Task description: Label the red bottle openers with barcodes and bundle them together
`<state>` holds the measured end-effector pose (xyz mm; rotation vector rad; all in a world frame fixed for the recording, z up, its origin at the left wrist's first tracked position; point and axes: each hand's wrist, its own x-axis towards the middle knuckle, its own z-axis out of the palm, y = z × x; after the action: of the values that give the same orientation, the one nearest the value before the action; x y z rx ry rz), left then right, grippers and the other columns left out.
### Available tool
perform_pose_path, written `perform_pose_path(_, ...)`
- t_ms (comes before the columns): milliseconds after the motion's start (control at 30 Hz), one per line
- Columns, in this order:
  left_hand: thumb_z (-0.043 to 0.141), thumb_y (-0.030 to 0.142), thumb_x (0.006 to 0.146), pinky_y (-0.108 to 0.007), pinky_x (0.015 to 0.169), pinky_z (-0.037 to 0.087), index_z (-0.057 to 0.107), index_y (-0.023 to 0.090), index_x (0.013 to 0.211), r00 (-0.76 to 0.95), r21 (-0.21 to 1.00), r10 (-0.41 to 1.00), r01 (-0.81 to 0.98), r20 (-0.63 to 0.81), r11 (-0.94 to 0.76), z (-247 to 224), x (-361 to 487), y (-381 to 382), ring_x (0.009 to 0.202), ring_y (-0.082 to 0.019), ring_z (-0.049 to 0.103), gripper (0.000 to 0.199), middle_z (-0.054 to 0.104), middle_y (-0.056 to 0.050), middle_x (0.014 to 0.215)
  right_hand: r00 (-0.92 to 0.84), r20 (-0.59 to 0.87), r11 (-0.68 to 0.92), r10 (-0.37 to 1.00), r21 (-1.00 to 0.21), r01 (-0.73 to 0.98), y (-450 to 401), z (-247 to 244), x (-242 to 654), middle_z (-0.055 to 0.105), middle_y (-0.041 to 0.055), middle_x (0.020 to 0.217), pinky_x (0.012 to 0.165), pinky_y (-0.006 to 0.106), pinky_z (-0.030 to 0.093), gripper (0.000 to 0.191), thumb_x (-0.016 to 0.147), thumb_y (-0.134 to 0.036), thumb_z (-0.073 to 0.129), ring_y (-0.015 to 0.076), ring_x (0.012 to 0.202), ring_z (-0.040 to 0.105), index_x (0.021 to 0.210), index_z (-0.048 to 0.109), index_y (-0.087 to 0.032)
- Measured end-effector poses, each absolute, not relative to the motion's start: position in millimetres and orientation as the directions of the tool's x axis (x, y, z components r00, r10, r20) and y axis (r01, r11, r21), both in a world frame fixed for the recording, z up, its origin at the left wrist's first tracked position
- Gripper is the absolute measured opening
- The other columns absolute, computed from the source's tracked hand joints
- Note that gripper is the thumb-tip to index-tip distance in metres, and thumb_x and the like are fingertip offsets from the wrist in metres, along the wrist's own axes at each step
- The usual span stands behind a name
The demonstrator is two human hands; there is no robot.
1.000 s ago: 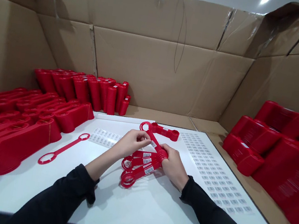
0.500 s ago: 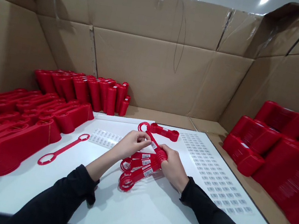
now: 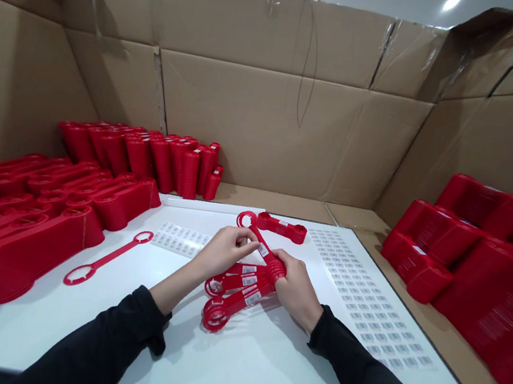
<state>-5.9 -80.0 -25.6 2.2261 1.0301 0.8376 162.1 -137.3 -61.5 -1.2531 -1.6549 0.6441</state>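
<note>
Cardboard-lined bay, brown corrugated sheets [image 3: 287, 131] taped up along far, left and right sides; white table [image 3: 263, 378] in the middle, cardboard floor sheet [image 3: 473, 343] showing beyond its right edge; large stacks of red plastic strips [image 3: 16, 229] fill the near left, right beside the table; upright bundles [image 3: 138, 155] line the far left against the cardboard; more red stacks [image 3: 473, 257] sit on the right; barcode sticker sheet [image 3: 367, 297] covers the table's right side; smaller sticker sheet [image 3: 178, 239] lies far left of centre; loose strip [image 3: 106, 258] lies flat left of the hands, ring end nearest; another strip [image 3: 280, 227] lies across the far edge of the table, just beyond the hands; fanned group of strips [image 3: 233, 294] sits centre table, white barcode labels [image 3: 249, 280] on them; cannot tell if near rings touch the table; held strip [image 3: 260, 242] runs far-left from the group, ring end just past the left hand [image 3: 224, 254]; left hand pinches that strip between thumb and fingers, below the ring; right hand [image 3: 297, 292] is closed around the stacked strip ends [image 3: 277, 268], pressing them together; black sleeves [image 3: 106, 338] cover both forearms.
</note>
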Motion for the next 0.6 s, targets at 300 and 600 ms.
perform_pose_path(300,0.051,0.036,0.087,-0.027,0.062,0.041,0.053,0.018,0.082,0.521,0.189,0.59,0.63,0.616,-0.753,-33,-2,-88,0.07,-0.016,0.053,0.019,0.053,-0.002,0.078,-0.068,0.34,0.346,0.938,-0.901,0.262,-142,-63,157,0.065,-0.0005,0.077,0.055,0.022,0.043,0.049,0.06,0.0,0.036,0.0141,0.065,0.059,0.095,0.064,-0.018)
perform_pose_path(600,0.056,0.043,0.083,-0.041,0.081,0.05,0.041,0.021,0.117,0.327,0.197,0.573,0.717,0.752,-0.669,-33,-7,-77,0.105,-0.026,0.051,0.043,0.041,-0.012,0.118,-0.092,0.336,0.348,0.937,-0.918,0.188,-146,-61,153,0.066,0.0007,0.08,0.059,0.023,0.046,0.047,0.061,-0.001,0.037,0.0154,0.069,0.06,0.095,0.065,-0.017)
